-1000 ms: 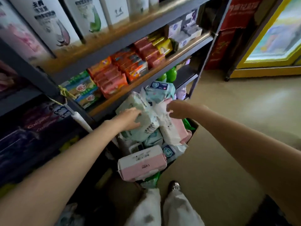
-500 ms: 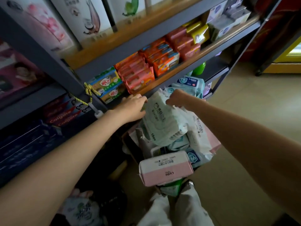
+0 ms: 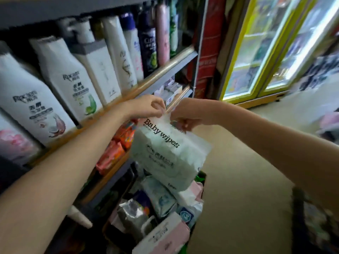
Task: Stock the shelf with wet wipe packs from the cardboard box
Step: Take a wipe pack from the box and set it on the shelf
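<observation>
A pale green pack printed "Baby wipes" (image 3: 167,153) hangs in the air above the cardboard box (image 3: 199,222). My left hand (image 3: 146,108) pinches the pack's top edge on the left, and my right hand (image 3: 187,114) pinches the same edge on the right. The pack is level with the lower shelf (image 3: 110,173), just in front of it. In the box lie several more packs, among them a pink and white one (image 3: 165,237) at the near end and a light blue one (image 3: 159,197).
Tall shampoo bottles (image 3: 73,77) fill the upper shelf. Orange and pink packets (image 3: 117,149) lie on the lower shelf behind the pack. A yellow-framed glass-door fridge (image 3: 271,48) stands at the right. Beige floor (image 3: 247,162) stretches right of the box.
Both hands have lifted the green pack out of the box and up to shelf height, now holding it by its top edge. The view has tilted upward.
</observation>
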A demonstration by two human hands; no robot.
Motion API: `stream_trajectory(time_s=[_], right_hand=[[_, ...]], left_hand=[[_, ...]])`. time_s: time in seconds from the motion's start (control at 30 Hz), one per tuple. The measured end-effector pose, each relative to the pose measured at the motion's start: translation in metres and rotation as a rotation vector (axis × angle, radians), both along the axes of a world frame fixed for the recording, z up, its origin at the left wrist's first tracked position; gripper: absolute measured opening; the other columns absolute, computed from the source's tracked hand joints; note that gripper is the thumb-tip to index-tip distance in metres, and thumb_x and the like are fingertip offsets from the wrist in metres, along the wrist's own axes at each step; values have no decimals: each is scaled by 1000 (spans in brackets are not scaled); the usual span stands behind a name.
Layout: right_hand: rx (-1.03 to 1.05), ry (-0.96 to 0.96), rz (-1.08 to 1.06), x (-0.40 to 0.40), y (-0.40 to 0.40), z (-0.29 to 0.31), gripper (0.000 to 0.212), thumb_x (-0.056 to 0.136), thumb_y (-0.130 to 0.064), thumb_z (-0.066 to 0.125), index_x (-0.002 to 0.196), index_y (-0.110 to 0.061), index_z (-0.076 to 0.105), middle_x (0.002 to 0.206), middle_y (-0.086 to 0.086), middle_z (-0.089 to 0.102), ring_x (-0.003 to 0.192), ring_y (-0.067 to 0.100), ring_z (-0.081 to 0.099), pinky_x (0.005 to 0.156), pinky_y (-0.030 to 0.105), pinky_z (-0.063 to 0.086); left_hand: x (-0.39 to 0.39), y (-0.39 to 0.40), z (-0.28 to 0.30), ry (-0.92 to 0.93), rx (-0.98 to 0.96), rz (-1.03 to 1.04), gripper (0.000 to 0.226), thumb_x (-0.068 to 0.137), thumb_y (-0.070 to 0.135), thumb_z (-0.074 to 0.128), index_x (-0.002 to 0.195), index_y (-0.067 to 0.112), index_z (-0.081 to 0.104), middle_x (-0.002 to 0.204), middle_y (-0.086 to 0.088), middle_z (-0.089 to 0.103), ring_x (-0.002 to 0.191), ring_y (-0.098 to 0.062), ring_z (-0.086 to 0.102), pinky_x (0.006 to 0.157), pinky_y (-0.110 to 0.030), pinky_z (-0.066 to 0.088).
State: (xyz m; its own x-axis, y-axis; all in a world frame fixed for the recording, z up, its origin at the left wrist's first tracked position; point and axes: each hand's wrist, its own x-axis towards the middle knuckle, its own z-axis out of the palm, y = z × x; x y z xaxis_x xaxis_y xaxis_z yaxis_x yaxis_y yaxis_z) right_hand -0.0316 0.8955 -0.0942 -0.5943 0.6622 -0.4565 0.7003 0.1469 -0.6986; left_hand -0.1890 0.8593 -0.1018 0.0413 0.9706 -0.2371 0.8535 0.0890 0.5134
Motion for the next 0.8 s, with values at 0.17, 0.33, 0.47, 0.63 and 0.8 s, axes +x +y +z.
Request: stream_trajectory(time_s=[0.17, 0.33, 0.47, 0.63, 0.8], right_hand=[[486, -372, 10, 114, 15, 64, 24, 84, -15, 62, 91, 7, 68, 57, 6, 57, 44, 13, 51, 48, 17, 44], [755, -541, -288, 277, 12, 145, 22, 84, -12, 62, 95, 7, 69, 56, 6, 65, 47, 12, 51, 50, 17, 43], [944, -625, -598, 421, -24, 216, 20, 80, -5, 61, 96, 0, 72, 78, 6, 74, 47, 6, 52, 47, 12, 41], [1280, -711, -942, 568, -99, 278, 25, 80, -4, 61, 103, -1, 71, 103, 14, 71, 83, 20, 66, 74, 20, 46], [1403, -851, -1229, 675, -177, 323, 25, 80, -5, 65, 105, -1, 70, 106, 13, 70, 87, 18, 65, 82, 23, 49]], left_hand=[[110, 46, 45, -132, 238, -129, 29, 84, 15, 62, 112, 15, 52, 81, 1, 53, 79, -16, 52, 69, -26, 41], [270, 81, 81, -331, 364, -341, 48, 81, 27, 67, 117, 5, 45, 83, -2, 58, 82, -22, 57, 70, -31, 47], [432, 77, 130, -638, 513, -547, 31, 85, 19, 65, 107, 11, 44, 81, -3, 54, 69, -12, 52, 55, -12, 41], [611, 32, 187, -978, 577, -753, 51, 83, 15, 67, 127, 10, 40, 79, 7, 48, 74, -8, 50, 61, -14, 41], [742, -11, 229, -1072, 559, -994, 49, 82, 8, 67, 124, 4, 42, 88, 4, 51, 77, -7, 52, 66, -14, 45]])
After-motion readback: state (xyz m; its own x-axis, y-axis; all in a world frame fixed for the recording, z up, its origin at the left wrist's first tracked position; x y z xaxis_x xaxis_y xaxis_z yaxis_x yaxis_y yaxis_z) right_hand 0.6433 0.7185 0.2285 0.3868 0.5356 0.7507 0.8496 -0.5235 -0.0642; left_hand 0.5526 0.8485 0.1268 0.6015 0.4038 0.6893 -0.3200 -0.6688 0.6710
